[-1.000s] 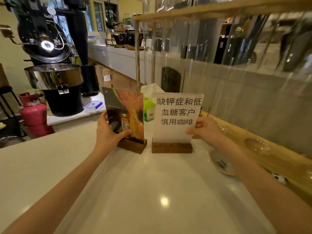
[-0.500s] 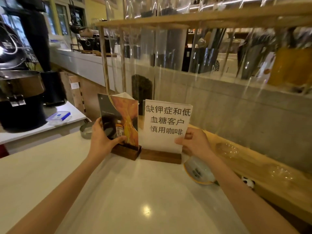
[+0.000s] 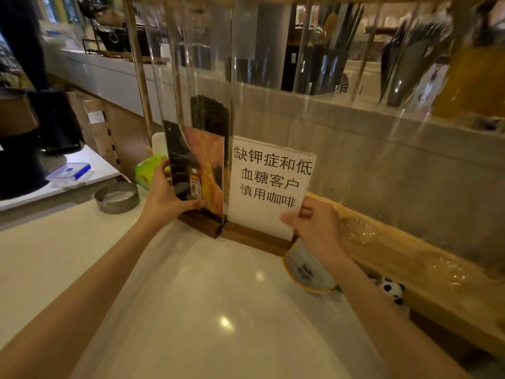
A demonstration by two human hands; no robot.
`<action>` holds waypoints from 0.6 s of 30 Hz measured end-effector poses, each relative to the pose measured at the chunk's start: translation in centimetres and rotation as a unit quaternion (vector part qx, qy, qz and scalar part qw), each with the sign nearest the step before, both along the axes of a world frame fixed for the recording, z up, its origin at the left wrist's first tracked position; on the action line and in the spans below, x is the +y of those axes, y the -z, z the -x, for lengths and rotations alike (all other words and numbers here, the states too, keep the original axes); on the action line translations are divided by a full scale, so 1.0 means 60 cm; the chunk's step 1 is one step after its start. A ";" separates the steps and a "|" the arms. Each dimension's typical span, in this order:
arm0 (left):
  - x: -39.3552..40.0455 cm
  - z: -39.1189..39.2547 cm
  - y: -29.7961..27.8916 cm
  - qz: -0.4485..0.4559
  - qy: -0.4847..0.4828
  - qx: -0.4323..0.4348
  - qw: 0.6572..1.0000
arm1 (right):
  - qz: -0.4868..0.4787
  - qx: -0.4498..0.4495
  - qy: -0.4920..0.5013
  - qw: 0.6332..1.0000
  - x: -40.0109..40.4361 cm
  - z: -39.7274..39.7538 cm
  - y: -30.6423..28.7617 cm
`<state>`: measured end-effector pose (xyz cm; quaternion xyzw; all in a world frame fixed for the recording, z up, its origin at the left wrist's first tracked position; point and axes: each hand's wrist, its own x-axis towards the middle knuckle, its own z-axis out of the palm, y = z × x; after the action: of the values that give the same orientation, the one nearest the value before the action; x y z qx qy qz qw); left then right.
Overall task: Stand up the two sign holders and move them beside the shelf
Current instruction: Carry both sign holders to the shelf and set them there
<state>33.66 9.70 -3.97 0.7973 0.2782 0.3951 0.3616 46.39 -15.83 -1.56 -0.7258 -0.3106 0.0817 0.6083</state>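
Note:
Two sign holders stand upright side by side on the white counter [image 3: 191, 310], their dark wooden bases touching. The left one [image 3: 202, 160] shows a dark and orange picture with a small bottle; my left hand [image 3: 166, 198] grips its left edge, thumb on the front. The right one [image 3: 267, 184] is a white sheet with black Chinese characters; my right hand [image 3: 314, 225] pinches its lower right corner. Both stand close against the wooden shelf [image 3: 382, 242] with its clear tubes.
A round metal tin [image 3: 117, 196] sits left of the signs, a green tissue pack [image 3: 146, 170] behind my left hand. A yellow-rimmed dish [image 3: 306, 272] lies under my right wrist, a small panda figure [image 3: 393, 291] beside it. A blue-lidded box [image 3: 71, 172] rests on the lower table.
Both signs have slid further back and right, closer to the shelf, and their bases now meet. My head has come nearer, so the signs look larger.

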 end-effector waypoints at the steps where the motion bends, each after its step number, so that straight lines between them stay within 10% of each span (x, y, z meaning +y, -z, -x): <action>1: 0.002 -0.006 0.001 -0.001 -0.002 0.003 1.000 | -0.004 0.000 0.003 1.000 0.000 0.001 0.002; 18: 0.013 -0.046 0.005 -0.075 0.010 0.077 0.994 | -0.007 -0.060 0.060 0.996 0.009 0.009 0.018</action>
<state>36.43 10.49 -4.29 0.8526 0.2673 0.3490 0.2826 45.87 -15.29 -2.64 -0.7421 -0.3033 -0.0010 0.5977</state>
